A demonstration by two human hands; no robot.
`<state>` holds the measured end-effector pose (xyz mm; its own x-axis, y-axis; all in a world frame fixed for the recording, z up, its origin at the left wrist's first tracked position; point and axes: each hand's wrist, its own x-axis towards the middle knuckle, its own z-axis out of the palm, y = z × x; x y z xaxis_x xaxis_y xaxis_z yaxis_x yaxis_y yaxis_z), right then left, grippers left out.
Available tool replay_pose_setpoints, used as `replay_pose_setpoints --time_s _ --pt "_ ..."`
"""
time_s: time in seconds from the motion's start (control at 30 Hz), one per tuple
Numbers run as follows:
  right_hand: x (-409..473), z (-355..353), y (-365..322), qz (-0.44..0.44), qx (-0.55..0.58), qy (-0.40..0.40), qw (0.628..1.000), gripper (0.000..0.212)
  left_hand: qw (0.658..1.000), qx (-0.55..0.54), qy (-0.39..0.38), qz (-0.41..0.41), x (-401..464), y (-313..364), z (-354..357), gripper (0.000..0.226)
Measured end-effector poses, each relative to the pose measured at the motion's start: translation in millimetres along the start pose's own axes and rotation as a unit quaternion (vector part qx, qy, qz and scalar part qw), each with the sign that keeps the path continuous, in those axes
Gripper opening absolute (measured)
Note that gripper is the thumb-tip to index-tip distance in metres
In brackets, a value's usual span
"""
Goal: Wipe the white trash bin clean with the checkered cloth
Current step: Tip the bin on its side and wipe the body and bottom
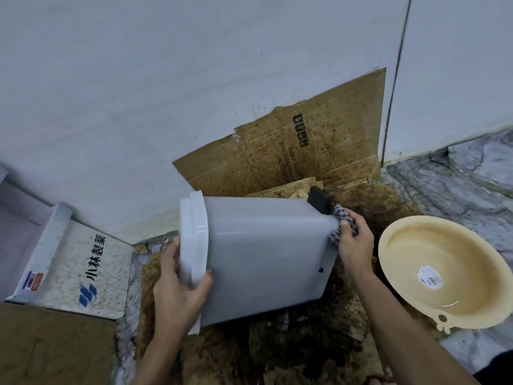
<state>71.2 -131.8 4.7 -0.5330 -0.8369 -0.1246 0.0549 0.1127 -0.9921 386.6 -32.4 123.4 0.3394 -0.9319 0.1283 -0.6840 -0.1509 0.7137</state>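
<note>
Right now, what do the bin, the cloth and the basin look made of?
Bin: smooth white plastic, by its glossy moulded rim. Cloth: soft woven fabric, checkered and bunched in the right hand. Basin: cream plastic, probably, matte with a moulded hanging tab.

The right hand (pixel 354 240) covers most of the checkered cloth (pixel 339 218). The bin (pixel 263 257) hides its own base and part of the black pedal (pixel 319 201). The basin (pixel 444 273) runs off the right edge.

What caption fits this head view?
Left hand tilts the white bin; right hand wipes its base with checkered cloth.
</note>
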Motion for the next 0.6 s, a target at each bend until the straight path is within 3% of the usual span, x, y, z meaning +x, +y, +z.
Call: replay_pose_setpoints --time_s 0.23,0.33,0.47,0.6 --pt "-22 -17 6 0.001 -0.048 0.003 0.999 0.026 0.999 -0.039 -0.03 -0.002 -22 1 2 0.061" --pt "-27 -23 7 0.003 -0.068 0.008 0.998 0.027 0.997 -0.065 -0.027 -0.01 -14 8 -1 0.074" --pt "-39 -31 11 -0.017 -0.115 -0.014 0.993 0.035 0.998 -0.032 -0.044 -0.02 8 23 7 0.066" --pt "-78 -25 11 -0.066 -0.129 0.009 0.989 0.039 0.994 -0.08 -0.05 -0.053 23 26 11 0.065"
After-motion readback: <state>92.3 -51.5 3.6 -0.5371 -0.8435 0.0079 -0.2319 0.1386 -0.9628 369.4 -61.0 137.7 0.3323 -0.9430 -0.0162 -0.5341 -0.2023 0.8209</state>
